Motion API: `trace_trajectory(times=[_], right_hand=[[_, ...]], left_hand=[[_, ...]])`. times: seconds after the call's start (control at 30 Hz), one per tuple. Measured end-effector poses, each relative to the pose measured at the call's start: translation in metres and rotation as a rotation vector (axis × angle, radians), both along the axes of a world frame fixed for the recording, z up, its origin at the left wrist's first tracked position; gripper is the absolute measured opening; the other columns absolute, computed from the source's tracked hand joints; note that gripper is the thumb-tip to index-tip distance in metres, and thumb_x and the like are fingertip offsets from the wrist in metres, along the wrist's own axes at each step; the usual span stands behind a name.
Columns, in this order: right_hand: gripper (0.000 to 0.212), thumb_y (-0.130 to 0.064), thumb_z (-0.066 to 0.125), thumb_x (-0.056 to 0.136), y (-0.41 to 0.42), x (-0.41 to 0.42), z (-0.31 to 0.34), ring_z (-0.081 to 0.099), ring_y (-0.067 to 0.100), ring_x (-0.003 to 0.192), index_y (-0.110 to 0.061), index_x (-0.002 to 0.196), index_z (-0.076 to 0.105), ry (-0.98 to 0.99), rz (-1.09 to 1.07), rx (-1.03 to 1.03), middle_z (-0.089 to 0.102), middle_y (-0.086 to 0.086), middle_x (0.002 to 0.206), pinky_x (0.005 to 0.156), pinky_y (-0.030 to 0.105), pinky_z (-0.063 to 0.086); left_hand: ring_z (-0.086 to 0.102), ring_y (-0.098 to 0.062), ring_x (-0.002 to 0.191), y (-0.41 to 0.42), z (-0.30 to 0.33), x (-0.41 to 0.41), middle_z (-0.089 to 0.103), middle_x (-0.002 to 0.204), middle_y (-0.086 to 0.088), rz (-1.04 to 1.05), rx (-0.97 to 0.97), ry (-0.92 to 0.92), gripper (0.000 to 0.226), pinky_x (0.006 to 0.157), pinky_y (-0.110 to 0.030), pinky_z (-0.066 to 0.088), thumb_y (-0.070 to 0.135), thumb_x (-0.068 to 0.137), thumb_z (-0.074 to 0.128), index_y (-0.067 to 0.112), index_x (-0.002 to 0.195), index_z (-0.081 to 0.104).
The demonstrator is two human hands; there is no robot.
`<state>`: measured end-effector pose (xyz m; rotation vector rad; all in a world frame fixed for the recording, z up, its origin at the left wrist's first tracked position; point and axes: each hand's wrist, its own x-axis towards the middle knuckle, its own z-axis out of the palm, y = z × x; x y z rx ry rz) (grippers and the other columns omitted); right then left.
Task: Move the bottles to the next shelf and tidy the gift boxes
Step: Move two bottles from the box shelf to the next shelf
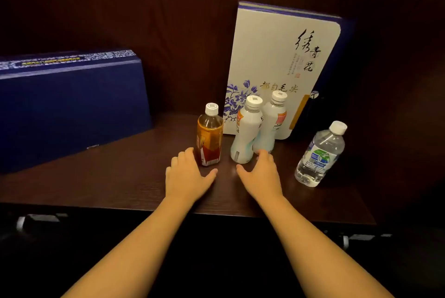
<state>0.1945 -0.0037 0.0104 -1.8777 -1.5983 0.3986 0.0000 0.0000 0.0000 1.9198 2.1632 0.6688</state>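
Several bottles stand on a dark wooden shelf (120,177). An amber tea bottle (209,135) is at the middle, with my left hand (187,177) open just left of its base, fingertips nearly touching it. Two white bottles stand side by side: the nearer white bottle (244,131) and the farther white bottle (272,122). My right hand (261,175) is open in front of them, fingertips at their bases. A clear water bottle (319,154) stands apart at the right. A white gift box (277,45) with blue flowers stands upright behind the bottles. A dark blue gift box (69,105) stands on its long edge at the left.
The dark wood back wall (168,20) closes the shelf behind the boxes. Bare shelf surface lies between the blue box and the tea bottle. Below the shelf's front edge it is dark, with pale objects (38,220) dimly visible.
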Motion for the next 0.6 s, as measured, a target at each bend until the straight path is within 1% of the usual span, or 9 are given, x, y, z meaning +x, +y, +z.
trace_trajectory(times=[0.03, 0.1, 0.17, 0.27, 0.33, 0.43, 0.5, 0.6], right_hand=[[0.07, -0.043, 0.076, 0.08, 0.007, 0.0, -0.001, 0.048, 0.026, 0.123, -0.014, 0.134, 0.044, 0.042, -0.005, 0.008, 0.05, 0.006, 0.132, 0.096, 0.041, 0.048], [0.076, -0.043, 0.079, 0.077, 0.018, 0.0, -0.004, 0.048, 0.027, 0.125, -0.014, 0.135, 0.041, 0.083, -0.001, 0.028, 0.05, 0.007, 0.135, 0.098, 0.043, 0.048], [0.075, -0.042, 0.082, 0.074, 0.03, -0.001, -0.009, 0.05, 0.028, 0.123, -0.014, 0.132, 0.042, 0.107, 0.009, 0.046, 0.052, 0.008, 0.132, 0.097, 0.045, 0.049], [0.074, -0.042, 0.082, 0.073, 0.043, -0.002, -0.012, 0.054, 0.026, 0.119, -0.016, 0.13, 0.042, 0.165, -0.001, 0.084, 0.055, 0.006, 0.127, 0.094, 0.045, 0.051], [0.074, -0.041, 0.082, 0.073, 0.05, -0.003, -0.014, 0.056, 0.026, 0.115, -0.016, 0.129, 0.042, 0.185, 0.003, 0.094, 0.056, 0.006, 0.125, 0.091, 0.044, 0.053], [0.072, -0.04, 0.082, 0.072, 0.056, -0.004, -0.015, 0.058, 0.027, 0.111, -0.016, 0.127, 0.043, 0.173, 0.014, 0.117, 0.057, 0.006, 0.121, 0.087, 0.043, 0.054], [0.071, -0.04, 0.083, 0.071, 0.057, -0.003, -0.015, 0.058, 0.027, 0.111, -0.017, 0.126, 0.044, 0.181, 0.01, 0.123, 0.058, 0.005, 0.121, 0.087, 0.042, 0.054], [0.07, -0.04, 0.084, 0.069, 0.052, -0.001, -0.014, 0.06, 0.026, 0.11, -0.02, 0.123, 0.046, 0.203, 0.004, 0.106, 0.061, 0.003, 0.121, 0.086, 0.038, 0.053]], left_hand=[[0.051, -0.025, 0.123, 0.003, 0.001, 0.001, 0.053, 0.137, -0.004, 0.004, 0.008, -0.026, 0.098, 0.097, -0.043, 0.046, 0.076, 0.073, 0.064, 0.017, 0.146, 0.037], [0.053, -0.024, 0.121, 0.01, -0.001, 0.004, 0.054, 0.135, -0.002, 0.007, 0.039, -0.072, 0.095, 0.097, -0.042, 0.046, 0.073, 0.072, 0.068, 0.021, 0.144, 0.037], [0.054, -0.022, 0.119, 0.017, -0.002, 0.005, 0.055, 0.13, 0.001, -0.009, 0.063, -0.148, 0.089, 0.095, -0.041, 0.049, 0.069, 0.07, 0.072, 0.024, 0.14, 0.04], [0.053, -0.017, 0.12, 0.027, 0.0, 0.007, 0.054, 0.127, 0.005, -0.035, 0.094, -0.264, 0.085, 0.094, -0.039, 0.052, 0.062, 0.07, 0.078, 0.027, 0.138, 0.039], [0.052, -0.015, 0.12, 0.032, 0.001, 0.009, 0.053, 0.126, 0.007, -0.04, 0.102, -0.317, 0.083, 0.093, -0.035, 0.051, 0.058, 0.07, 0.081, 0.028, 0.135, 0.039], [0.055, -0.014, 0.117, 0.037, 0.001, 0.011, 0.054, 0.126, 0.007, -0.04, 0.088, -0.377, 0.084, 0.087, -0.028, 0.046, 0.056, 0.067, 0.085, 0.031, 0.131, 0.038], [0.056, -0.015, 0.116, 0.039, 0.002, 0.012, 0.055, 0.128, 0.007, -0.037, 0.08, -0.409, 0.085, 0.086, -0.028, 0.046, 0.056, 0.065, 0.086, 0.031, 0.131, 0.037], [0.058, -0.019, 0.114, 0.04, 0.005, 0.013, 0.058, 0.125, 0.006, -0.023, 0.077, -0.422, 0.083, 0.088, -0.032, 0.049, 0.055, 0.063, 0.087, 0.032, 0.127, 0.039]])
